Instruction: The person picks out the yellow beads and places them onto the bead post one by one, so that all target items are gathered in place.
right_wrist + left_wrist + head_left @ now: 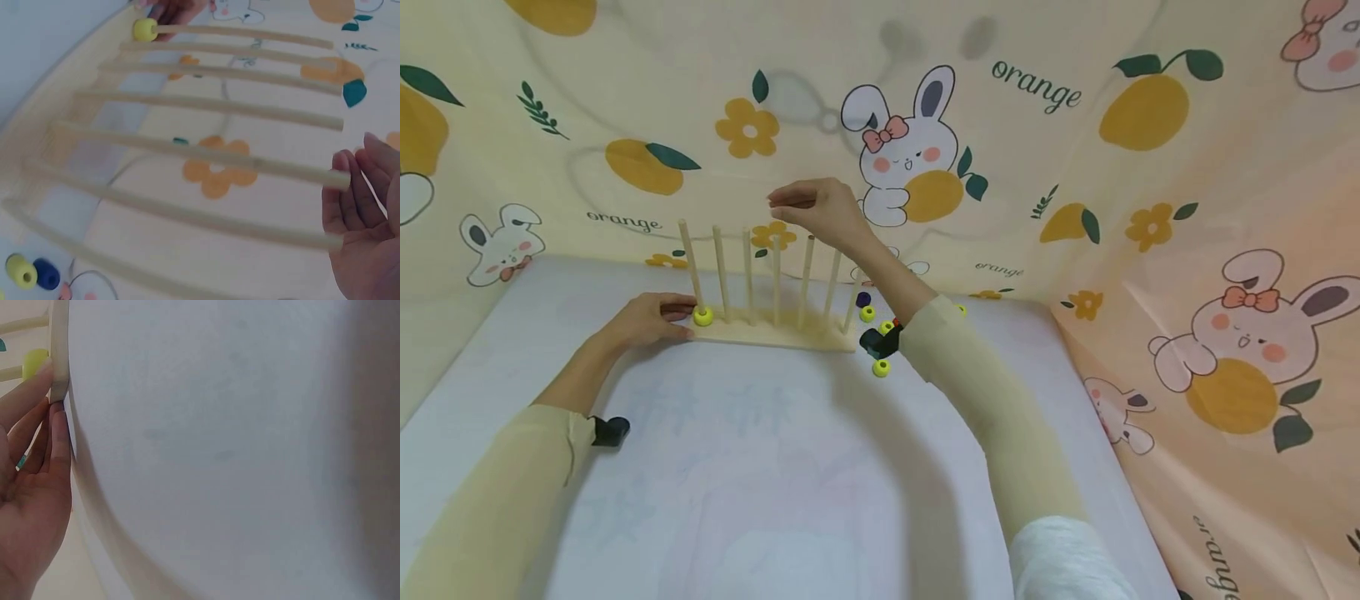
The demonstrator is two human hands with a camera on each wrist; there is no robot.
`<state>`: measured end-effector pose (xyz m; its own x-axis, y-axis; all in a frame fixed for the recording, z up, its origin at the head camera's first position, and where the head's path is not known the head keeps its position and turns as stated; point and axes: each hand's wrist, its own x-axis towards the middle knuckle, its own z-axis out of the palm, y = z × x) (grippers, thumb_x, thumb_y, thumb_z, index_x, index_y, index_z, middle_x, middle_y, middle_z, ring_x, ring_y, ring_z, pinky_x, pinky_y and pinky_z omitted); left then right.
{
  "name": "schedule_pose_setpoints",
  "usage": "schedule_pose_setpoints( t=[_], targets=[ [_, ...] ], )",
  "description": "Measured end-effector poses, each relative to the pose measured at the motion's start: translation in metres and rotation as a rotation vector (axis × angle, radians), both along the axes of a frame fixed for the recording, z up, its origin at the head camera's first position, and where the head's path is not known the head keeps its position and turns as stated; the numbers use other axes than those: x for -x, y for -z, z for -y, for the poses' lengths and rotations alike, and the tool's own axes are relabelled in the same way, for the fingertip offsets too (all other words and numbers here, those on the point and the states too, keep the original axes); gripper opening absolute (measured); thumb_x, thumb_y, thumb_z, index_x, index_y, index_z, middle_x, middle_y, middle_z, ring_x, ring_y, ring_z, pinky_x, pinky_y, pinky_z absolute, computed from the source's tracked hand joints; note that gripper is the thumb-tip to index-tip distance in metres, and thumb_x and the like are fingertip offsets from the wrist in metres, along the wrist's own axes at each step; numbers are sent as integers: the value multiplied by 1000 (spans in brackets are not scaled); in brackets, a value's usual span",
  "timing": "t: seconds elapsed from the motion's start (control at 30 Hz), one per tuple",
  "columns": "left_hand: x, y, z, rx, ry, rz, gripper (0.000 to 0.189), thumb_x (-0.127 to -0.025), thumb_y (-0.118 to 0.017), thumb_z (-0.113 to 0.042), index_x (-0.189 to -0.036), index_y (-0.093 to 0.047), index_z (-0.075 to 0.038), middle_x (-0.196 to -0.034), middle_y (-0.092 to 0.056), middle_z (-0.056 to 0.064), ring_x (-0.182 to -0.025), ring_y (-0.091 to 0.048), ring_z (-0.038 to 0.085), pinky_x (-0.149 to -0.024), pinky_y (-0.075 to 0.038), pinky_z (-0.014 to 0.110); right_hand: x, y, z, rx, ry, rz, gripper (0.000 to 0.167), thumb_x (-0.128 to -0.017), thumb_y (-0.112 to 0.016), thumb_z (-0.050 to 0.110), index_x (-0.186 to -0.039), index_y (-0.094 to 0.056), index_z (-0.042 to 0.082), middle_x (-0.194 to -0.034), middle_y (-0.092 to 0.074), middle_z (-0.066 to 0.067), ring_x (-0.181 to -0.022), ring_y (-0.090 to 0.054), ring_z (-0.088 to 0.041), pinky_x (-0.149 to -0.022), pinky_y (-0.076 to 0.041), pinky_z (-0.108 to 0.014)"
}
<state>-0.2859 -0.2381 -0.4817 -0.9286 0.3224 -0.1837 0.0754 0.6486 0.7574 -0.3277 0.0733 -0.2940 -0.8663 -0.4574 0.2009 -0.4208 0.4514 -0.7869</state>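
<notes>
A wooden peg rack (772, 335) stands on the table, with several upright pegs along its base. One yellow bead (702, 317) sits at the bottom of the leftmost peg. My left hand (643, 320) grips the left end of the base; in the left wrist view its fingers (59, 437) lie against that end, close to the yellow bead (34, 364). Raised above the middle pegs is my right hand (823, 212), fingers loosely bent and nothing visible in them. The right wrist view has this right hand (365, 219) beside the peg tips.
Loose yellow beads, one of them a bead (881, 367) nearer the front, lie right of the rack. A dark blue bead (863, 299) is behind them, and the right forearm partly hides this group. Patterned cloth (700, 100) hangs behind the white tabletop (737, 467).
</notes>
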Motion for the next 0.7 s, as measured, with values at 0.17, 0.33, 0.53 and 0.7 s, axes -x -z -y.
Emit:
schedule_pose_setpoints(
  t=[0.17, 0.33, 0.53, 0.7],
  targets=[
    [2, 1, 1, 4, -1, 4, 75, -85, -80, -15, -144, -42, 11, -144, -45, 32, -130, -48, 46, -110, -41, 52, -3, 4, -19, 38, 16, 25, 24, -91, -74, 22, -112, -75, 12, -106, -74, 4, -95, -69, -7, -87, -55, -21],
    [2, 0, 0, -8, -3, 24, 76, -85, -80, -17, -144, -41, 11, -145, -44, 32, -131, -46, 46, -111, -39, 54, -5, 4, -37, 85, 24, 23, 24, -90, -75, 22, -111, -76, 11, -106, -74, 2, -95, -70, -10, -87, -57, -24],
    [1, -1, -1, -10, -4, 33, 76, -85, -79, -15, -145, -39, 11, -145, -43, 33, -131, -46, 47, -111, -39, 54, -7, 4, -58, 67, 75, 22, 26, -91, -74, 24, -113, -75, 10, -109, -74, -2, -100, -69, -18, -88, -56, -23],
    [1, -1, -1, -6, 16, 7, 75, -85, -79, -14, -143, -40, 13, -143, -44, 34, -129, -47, 47, -109, -41, 53, -11, 9, -81, 95, 94, 16, 25, -92, -72, 24, -112, -75, 9, -108, -73, -4, -104, -67, -29, -89, -57, -25]
  ],
)
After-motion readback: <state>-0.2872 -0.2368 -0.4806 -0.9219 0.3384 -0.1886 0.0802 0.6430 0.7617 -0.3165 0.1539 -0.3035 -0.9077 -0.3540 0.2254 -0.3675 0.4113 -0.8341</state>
